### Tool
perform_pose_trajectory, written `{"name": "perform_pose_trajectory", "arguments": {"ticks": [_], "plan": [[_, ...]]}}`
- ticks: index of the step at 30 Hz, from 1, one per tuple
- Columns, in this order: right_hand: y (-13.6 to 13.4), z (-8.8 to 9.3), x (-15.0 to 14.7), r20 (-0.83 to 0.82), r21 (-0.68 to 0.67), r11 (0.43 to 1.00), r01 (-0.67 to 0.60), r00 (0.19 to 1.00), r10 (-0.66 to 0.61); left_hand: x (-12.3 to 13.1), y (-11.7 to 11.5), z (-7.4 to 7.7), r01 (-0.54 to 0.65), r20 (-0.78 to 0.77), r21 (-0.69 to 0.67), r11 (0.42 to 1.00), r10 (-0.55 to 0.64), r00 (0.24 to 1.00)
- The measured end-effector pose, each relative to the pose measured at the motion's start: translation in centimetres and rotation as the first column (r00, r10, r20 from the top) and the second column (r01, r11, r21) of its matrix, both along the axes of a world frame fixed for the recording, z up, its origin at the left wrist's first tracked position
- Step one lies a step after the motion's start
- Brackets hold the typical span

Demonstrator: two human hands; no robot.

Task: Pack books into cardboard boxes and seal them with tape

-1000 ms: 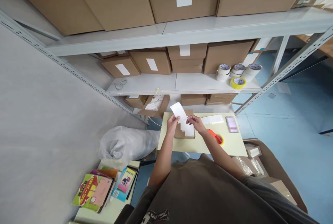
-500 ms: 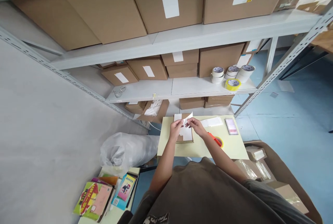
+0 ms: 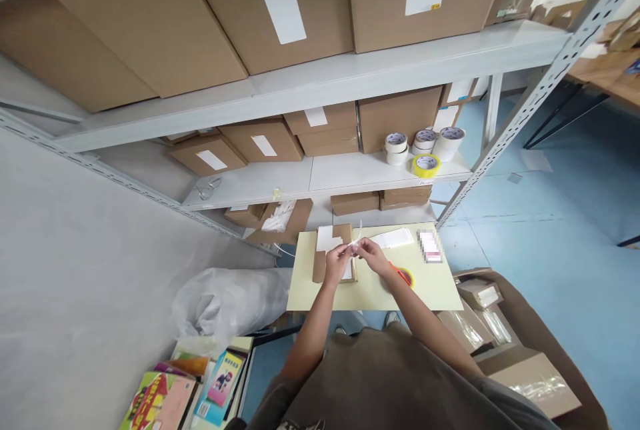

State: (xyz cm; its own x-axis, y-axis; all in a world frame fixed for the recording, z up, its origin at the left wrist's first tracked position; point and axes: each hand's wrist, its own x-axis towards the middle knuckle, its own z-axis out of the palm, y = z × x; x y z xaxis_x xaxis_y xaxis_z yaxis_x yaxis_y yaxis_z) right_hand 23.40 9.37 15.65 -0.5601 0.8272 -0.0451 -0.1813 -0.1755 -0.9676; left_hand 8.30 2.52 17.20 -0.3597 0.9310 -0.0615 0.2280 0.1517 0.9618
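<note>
Above a small cardboard box [image 3: 320, 270] on the pale yellow table, my left hand [image 3: 337, 263] and my right hand [image 3: 372, 255] meet fingertip to fingertip. Both pinch a thin white label [image 3: 358, 235], seen nearly edge-on, its upper end curling up past the fingers. White paper [image 3: 326, 238] covers part of the box top; my hands hide some of it. An orange tape dispenser with yellow tape [image 3: 406, 277] lies beside my right forearm. Behind my right hand are white label sheets [image 3: 395, 238].
A pixelated flat item [image 3: 430, 247] lies on the table's right side. Ahead stands a shelf [image 3: 345, 175] with boxes and tape rolls [image 3: 426, 165]. Bubble wrap [image 3: 230, 300] and books [image 3: 160, 400] are at left; a large carton [image 3: 565, 343] holding taped boxes stands at right.
The view has shifted, so the shelf and table sit further left. My hands have drawn closer together, and the white label has turned from showing its face to nearly edge-on.
</note>
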Motion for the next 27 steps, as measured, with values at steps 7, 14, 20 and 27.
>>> {"name": "perform_pose_trajectory", "arguments": {"ticks": [7, 14, 20, 27], "plan": [[0.9, -1.6, 1.2, -0.052, -0.069, 0.998, 0.001, 0.999, -0.005, -1.9, 0.2, -0.6, -0.158, 0.036, -0.007, 0.987, 0.158, 0.987], [-0.5, -5.3, 3.2, -0.007, -0.123, 0.985, 0.117, 0.993, -0.119, -8.1, -1.5, -0.8, -0.441, 0.078, 0.063, 0.895, 0.436, 0.896], [-1.6, -5.1, -0.8, 0.052, -0.155, 0.896, 0.415, 0.909, -0.412, -12.5, -3.5, -1.4, -0.566, 0.084, 0.055, 0.822, 0.561, 0.823], [-1.4, -3.6, -11.5, 0.095, -0.261, 0.915, 0.309, 0.951, -0.294, -17.1, -7.4, -2.4, -0.473, 0.164, 0.077, 0.878, 0.457, 0.874]]}}
